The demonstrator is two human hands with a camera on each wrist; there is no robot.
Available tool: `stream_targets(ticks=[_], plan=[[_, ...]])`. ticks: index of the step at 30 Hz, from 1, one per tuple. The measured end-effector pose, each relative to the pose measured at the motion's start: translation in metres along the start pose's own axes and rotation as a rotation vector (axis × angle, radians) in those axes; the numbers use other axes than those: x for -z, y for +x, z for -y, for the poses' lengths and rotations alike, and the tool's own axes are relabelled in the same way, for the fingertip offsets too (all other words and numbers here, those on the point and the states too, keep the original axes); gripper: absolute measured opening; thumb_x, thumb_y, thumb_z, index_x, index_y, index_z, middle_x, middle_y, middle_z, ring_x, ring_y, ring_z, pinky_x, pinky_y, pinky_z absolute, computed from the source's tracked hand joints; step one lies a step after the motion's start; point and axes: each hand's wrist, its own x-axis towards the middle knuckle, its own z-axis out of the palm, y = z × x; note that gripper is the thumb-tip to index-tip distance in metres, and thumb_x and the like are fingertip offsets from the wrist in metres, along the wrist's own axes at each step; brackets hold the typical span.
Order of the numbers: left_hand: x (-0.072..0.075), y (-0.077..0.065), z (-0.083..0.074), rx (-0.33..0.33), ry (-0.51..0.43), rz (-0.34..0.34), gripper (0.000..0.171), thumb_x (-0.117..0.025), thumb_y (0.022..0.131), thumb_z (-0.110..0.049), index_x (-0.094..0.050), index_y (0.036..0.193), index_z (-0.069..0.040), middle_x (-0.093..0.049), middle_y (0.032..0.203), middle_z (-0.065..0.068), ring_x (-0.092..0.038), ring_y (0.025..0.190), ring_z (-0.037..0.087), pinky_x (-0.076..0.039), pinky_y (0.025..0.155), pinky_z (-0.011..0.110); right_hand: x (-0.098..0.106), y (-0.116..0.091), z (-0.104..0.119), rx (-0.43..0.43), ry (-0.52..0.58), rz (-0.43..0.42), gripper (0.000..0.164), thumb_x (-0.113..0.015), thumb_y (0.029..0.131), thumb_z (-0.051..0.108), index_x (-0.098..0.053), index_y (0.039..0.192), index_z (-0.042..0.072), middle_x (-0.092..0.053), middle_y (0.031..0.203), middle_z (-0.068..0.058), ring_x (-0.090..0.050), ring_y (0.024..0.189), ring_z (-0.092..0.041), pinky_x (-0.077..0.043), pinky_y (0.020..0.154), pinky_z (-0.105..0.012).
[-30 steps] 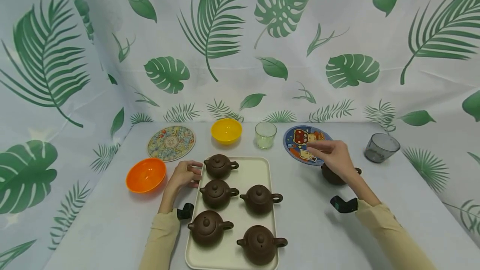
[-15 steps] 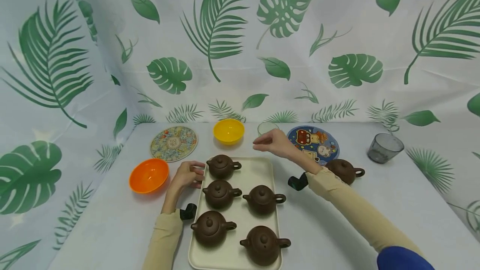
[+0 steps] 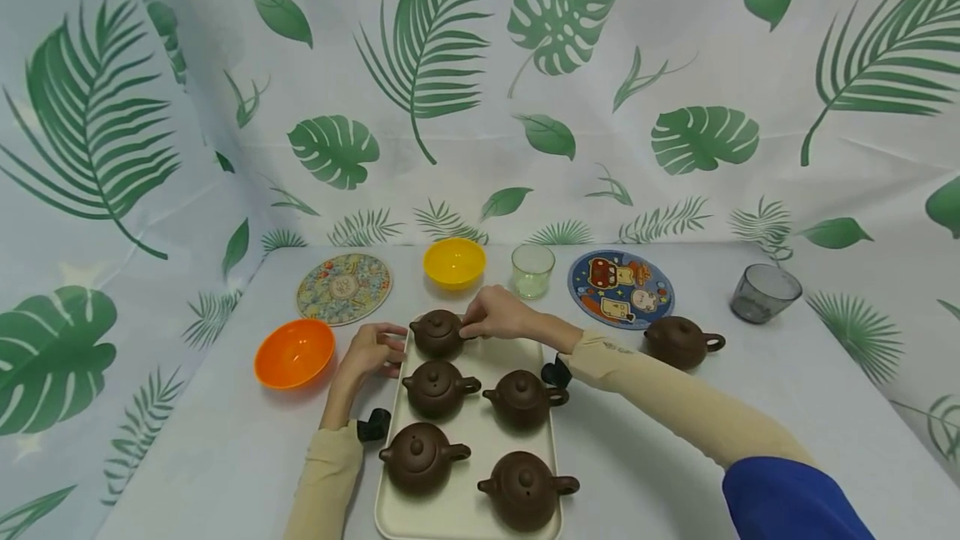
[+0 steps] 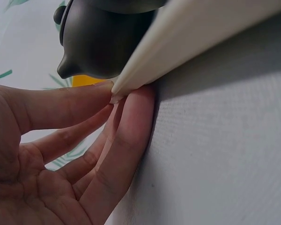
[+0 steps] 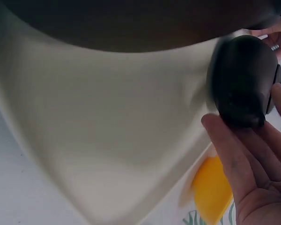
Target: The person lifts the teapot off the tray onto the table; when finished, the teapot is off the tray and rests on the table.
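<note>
Your right grip (image 3: 497, 312) is touching the handle of the back-left teapot (image 3: 435, 335), its fingers partly curled; whether they are pinching it, you cannot tell. That teapot is standing on the cream tray (image 3: 446, 517) with four other teapots (image 3: 522, 492). Your left grip (image 3: 367, 350) is pinching the tray's left edge between thumb and fingers. Near the blue mat (image 3: 621, 290), a sixth teapot (image 3: 678, 342) is standing on the worktop (image 3: 202, 465), beyond the tray's right side.
</note>
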Motion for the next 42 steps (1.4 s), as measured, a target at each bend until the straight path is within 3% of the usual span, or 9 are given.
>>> stream_targets(ticks=[7,17,23,27,34,42], plan=[[0.001,0.000,-0.002,-0.004,-0.010,0.014,0.043,-0.064,0.079,0.013,-0.060,0.121,0.006,-0.062,0.088,0.016,-0.064,0.065,0.017,-0.059,0.056,0.035,-0.002,0.004,0.004,-0.036,-0.029,-0.003,0.009,-0.072,0.084,0.008,-0.076,0.088,0.001,-0.073,0.075,-0.006,-0.067,0.061,-0.014,-0.054,0.054,-0.019],[-0.001,0.001,0.001,-0.029,-0.008,0.014,0.041,-0.065,0.079,0.012,-0.060,0.120,0.007,-0.064,0.089,0.017,-0.064,0.063,0.017,-0.059,0.055,0.035,0.000,0.004,0.001,-0.008,-0.082,-0.023,0.010,-0.073,0.083,0.008,-0.076,0.086,-0.001,-0.073,0.073,-0.007,-0.066,0.055,-0.010,-0.053,0.053,-0.018],[-0.001,0.000,0.003,-0.020,-0.005,-0.009,0.041,-0.066,0.079,0.011,-0.062,0.119,0.005,-0.063,0.087,0.016,-0.063,0.062,0.017,-0.058,0.054,0.034,0.015,-0.008,-0.004,-0.019,-0.017,-0.035,0.008,-0.071,0.084,0.004,-0.076,0.085,-0.003,-0.073,0.074,-0.010,-0.069,0.060,-0.015,-0.056,0.054,-0.021],[-0.002,0.000,0.001,-0.026,-0.004,-0.019,0.041,-0.066,0.079,0.011,-0.062,0.119,0.004,-0.064,0.089,0.016,-0.063,0.063,0.017,-0.059,0.055,0.034,0.036,-0.029,-0.016,-0.054,0.071,-0.074,0.009,-0.070,0.083,0.000,-0.075,0.087,-0.006,-0.073,0.079,-0.015,-0.071,0.065,-0.020,-0.058,0.057,-0.025],[-0.002,0.000,0.002,-0.009,-0.008,-0.008,0.043,-0.066,0.079,0.011,-0.061,0.120,0.004,-0.064,0.090,0.017,-0.064,0.064,0.017,-0.059,0.056,0.035,0.067,-0.086,-0.052,-0.078,0.141,-0.140,0.011,-0.068,0.085,-0.002,-0.073,0.090,-0.010,-0.072,0.082,-0.020,-0.071,0.069,-0.030,-0.059,0.060,-0.031],[-0.001,0.001,0.004,-0.017,-0.007,-0.007,0.041,-0.066,0.079,0.011,-0.061,0.120,0.005,-0.064,0.088,0.016,-0.064,0.063,0.017,-0.059,0.056,0.035,0.078,-0.133,-0.090,-0.101,0.140,-0.174,0.012,-0.068,0.083,-0.004,-0.072,0.089,-0.013,-0.071,0.080,-0.023,-0.070,0.066,-0.032,-0.059,0.059,-0.037]])
